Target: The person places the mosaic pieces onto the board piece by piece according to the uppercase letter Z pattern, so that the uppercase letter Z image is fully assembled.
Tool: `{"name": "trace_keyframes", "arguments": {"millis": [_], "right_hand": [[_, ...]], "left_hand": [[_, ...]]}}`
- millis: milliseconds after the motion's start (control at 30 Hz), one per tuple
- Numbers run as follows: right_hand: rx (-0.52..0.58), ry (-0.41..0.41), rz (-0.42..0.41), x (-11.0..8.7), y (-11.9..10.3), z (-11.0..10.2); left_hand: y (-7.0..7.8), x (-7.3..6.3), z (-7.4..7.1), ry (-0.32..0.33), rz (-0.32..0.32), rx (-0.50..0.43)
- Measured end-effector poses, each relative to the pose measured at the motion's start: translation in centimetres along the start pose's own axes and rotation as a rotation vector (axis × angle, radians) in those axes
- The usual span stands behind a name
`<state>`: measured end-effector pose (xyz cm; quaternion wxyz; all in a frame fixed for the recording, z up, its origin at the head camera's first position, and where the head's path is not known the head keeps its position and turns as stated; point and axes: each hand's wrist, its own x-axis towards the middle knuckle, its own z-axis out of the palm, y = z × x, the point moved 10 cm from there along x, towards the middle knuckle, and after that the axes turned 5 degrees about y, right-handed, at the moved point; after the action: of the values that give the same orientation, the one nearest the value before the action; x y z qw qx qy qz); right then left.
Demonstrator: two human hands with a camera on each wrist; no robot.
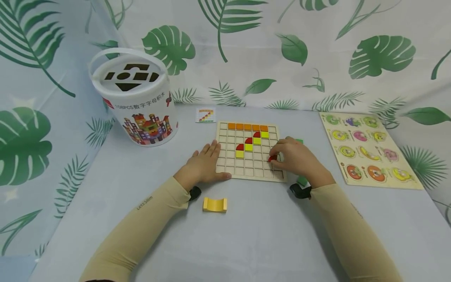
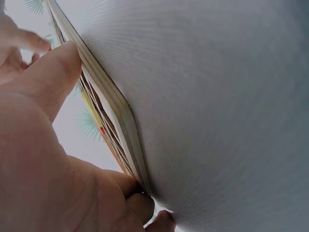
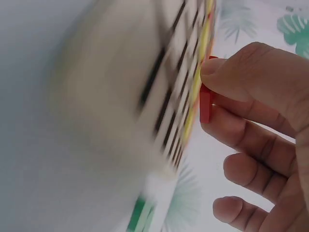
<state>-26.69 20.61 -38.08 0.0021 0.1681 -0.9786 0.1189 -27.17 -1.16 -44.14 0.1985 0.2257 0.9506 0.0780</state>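
Note:
A square wooden grid board point(image 1: 255, 172) lies on the table in the head view. A row of orange squares point(image 1: 248, 127) fills part of its top row. Below runs a diagonal of yellow squares point(image 1: 239, 154) and red rounded pieces point(image 1: 249, 140). My left hand point(image 1: 202, 162) rests at the board's lower left corner, fingers extended along the left side and thumb on the near edge. Over the board's right side, my right hand point(image 1: 294, 156) pinches a small red block point(image 3: 205, 104) between thumb and fingers; its full shape is hidden.
Behind the board lies a small pattern card point(image 1: 206, 115). A white lidded bucket point(image 1: 141, 102) stands at the back left. Green blocks point(image 1: 302, 181) lie partly hidden by the right hand. A yellow arched block point(image 1: 215, 205) sits in front, a fruit puzzle board point(image 1: 370, 150) at right.

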Motion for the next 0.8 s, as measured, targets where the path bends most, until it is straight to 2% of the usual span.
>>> {"name": "trace_keyframes", "arguments": {"millis": [233, 433, 600, 800], "right_hand": [[-0.025, 0.009, -0.116, 3.8, -4.7, 1.1], [0.000, 0.013, -0.197, 5.7, -7.8, 2.1], [0.013, 0.010, -0.236, 6.7, -9.5, 2.8], [0.000, -0.021, -0.228, 7.6, -10.2, 3.7]], "left_hand": [[-0.1, 0.0, 0.0, -0.001, 0.000, -0.007], [0.1, 0.2, -0.1, 0.001, 0.017, 0.014], [0.0, 0.3, 0.1, 0.003, 0.015, 0.033], [-0.2, 0.2, 0.0, 0.000, 0.010, 0.033]]}}
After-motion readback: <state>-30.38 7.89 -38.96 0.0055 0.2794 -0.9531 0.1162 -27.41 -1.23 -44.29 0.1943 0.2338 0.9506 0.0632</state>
